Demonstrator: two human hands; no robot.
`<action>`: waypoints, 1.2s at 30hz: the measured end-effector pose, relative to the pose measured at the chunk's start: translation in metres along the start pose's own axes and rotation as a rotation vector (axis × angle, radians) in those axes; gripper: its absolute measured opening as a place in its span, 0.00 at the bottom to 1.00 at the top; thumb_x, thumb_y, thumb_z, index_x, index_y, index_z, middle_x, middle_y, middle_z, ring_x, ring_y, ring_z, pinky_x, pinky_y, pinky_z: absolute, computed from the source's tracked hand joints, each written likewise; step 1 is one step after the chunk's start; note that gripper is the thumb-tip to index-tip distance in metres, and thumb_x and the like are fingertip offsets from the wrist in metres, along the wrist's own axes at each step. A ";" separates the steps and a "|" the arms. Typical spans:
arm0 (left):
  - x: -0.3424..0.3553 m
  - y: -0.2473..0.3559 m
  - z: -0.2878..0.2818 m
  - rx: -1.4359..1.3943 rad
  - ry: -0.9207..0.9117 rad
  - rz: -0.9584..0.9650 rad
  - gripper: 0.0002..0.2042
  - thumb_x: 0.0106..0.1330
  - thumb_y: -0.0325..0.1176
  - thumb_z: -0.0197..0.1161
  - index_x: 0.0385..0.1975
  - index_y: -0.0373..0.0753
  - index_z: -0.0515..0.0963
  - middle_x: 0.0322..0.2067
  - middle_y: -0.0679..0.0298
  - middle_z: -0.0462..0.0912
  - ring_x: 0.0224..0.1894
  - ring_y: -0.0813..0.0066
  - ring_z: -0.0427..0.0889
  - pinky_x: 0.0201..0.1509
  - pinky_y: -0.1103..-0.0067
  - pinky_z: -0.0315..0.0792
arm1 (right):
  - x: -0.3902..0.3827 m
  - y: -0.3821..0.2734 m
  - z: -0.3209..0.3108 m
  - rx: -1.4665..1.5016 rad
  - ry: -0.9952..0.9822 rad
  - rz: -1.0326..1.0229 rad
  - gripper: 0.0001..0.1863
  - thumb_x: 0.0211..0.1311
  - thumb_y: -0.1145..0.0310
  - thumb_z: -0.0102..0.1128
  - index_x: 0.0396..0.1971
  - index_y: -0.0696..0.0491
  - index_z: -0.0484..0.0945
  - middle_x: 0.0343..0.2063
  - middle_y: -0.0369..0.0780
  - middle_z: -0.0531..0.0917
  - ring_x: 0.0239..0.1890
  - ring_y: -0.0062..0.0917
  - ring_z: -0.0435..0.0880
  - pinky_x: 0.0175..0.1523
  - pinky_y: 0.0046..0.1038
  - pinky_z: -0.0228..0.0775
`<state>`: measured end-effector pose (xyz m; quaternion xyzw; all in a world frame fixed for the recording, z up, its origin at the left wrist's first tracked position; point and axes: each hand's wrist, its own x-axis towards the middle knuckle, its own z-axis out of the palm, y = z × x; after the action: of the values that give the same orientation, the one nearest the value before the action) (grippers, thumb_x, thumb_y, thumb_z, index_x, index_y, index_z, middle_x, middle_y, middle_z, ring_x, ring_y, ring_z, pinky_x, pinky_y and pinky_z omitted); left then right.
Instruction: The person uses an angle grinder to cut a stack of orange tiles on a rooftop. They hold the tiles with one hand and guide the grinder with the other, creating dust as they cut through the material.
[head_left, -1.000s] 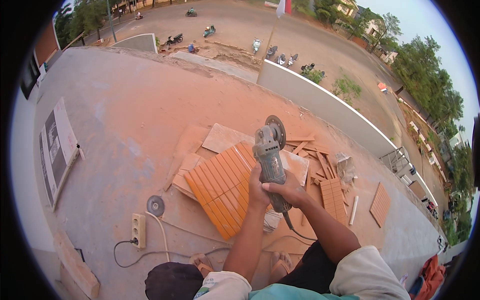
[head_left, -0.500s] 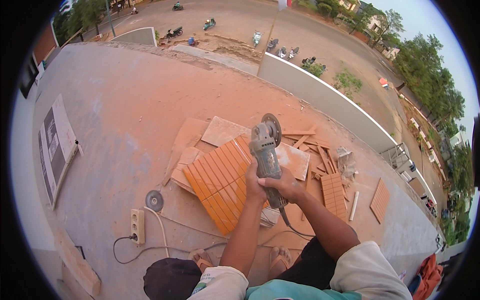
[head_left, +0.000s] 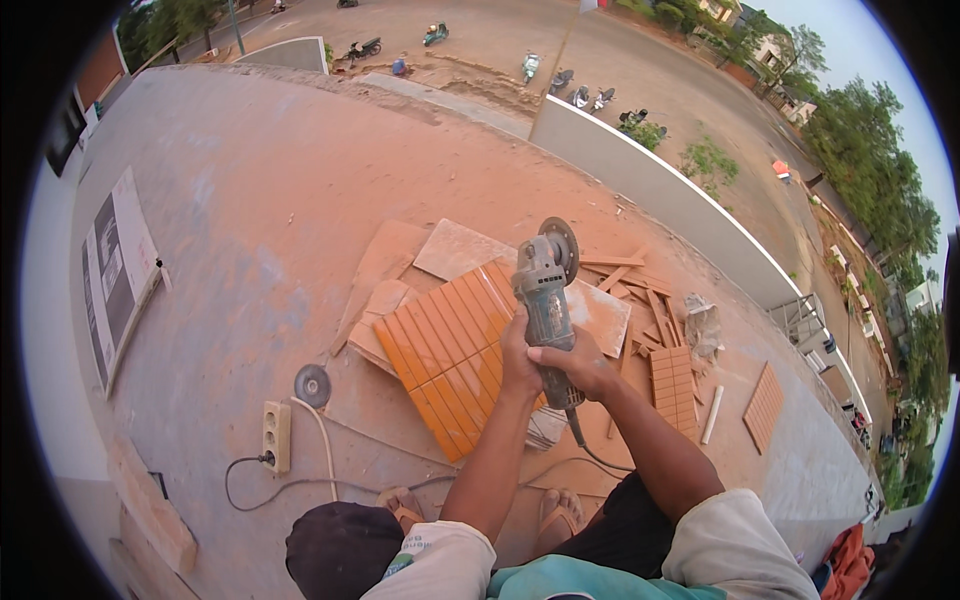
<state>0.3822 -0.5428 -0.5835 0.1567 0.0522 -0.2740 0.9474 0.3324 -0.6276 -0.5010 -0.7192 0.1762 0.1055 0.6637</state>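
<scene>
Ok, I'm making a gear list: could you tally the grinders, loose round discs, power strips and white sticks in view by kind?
Grinder: 1
Loose round disc: 1
Power strip: 1
White stick: 1
Total: 4

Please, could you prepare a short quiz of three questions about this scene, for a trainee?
1. Multiple choice: What do the left bare hand and the right bare hand hold?
a) wooden hammer
b) dusty grey angle grinder
c) red metal drill

2. True or false: A black plug sits in the beige rectangular socket block.

3. Short answer: Which round object lies on the dusty grey-orange floor near that block?

Key: 1 b; 2 true; 3 a flat grey disc.
</scene>
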 end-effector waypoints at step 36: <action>0.001 -0.018 -0.017 0.002 -0.004 -0.024 0.24 0.76 0.51 0.41 0.50 0.35 0.73 0.37 0.59 0.82 0.37 0.71 0.84 0.42 0.72 0.81 | -0.008 0.007 -0.006 -0.054 0.023 -0.023 0.33 0.49 0.60 0.74 0.52 0.62 0.74 0.44 0.44 0.82 0.45 0.27 0.82 0.53 0.29 0.73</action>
<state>0.3730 -0.5519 -0.6046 0.1563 0.0519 -0.2858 0.9440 0.3214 -0.6334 -0.5038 -0.7401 0.1726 0.0944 0.6430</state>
